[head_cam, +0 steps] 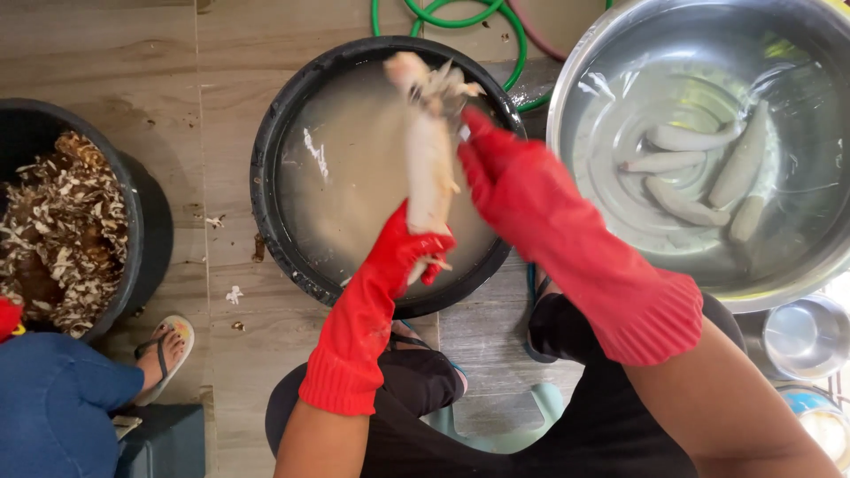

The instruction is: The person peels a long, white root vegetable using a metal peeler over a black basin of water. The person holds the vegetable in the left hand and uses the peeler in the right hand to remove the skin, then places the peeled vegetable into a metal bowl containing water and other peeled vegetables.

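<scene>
Far left: a black round tub (150,221) is holding a heap of brown and white peelings (57,221); below it a second person in blue cloth (53,403) is sitting, one foot in a pale sandal (166,343) resting on the tan tiled floor (221,106).

Centre: a black round plastic basin (274,150) is holding cloudy beige water (354,177). Above it, the left hand (416,248), in a long red rubber glove, is clamping around the lower end of a long pale peeled root (428,159), fingers closing fully about it. The root is standing nearly upright over the basin, strips of skin hanging loose at its top end.

Centre-right: the right hand (500,168), also in a red rubber glove, is touching the root's upper part, fingertips pressing at its side; whether it is gripping cannot be told.

Top: green hose loops (460,18) are lying on the floor.

Right: a large shiny steel bowl (575,80) is holding clear water and several peeled white roots (699,168). Lower right, a small steel cup (801,336) is standing just beside it.
</scene>
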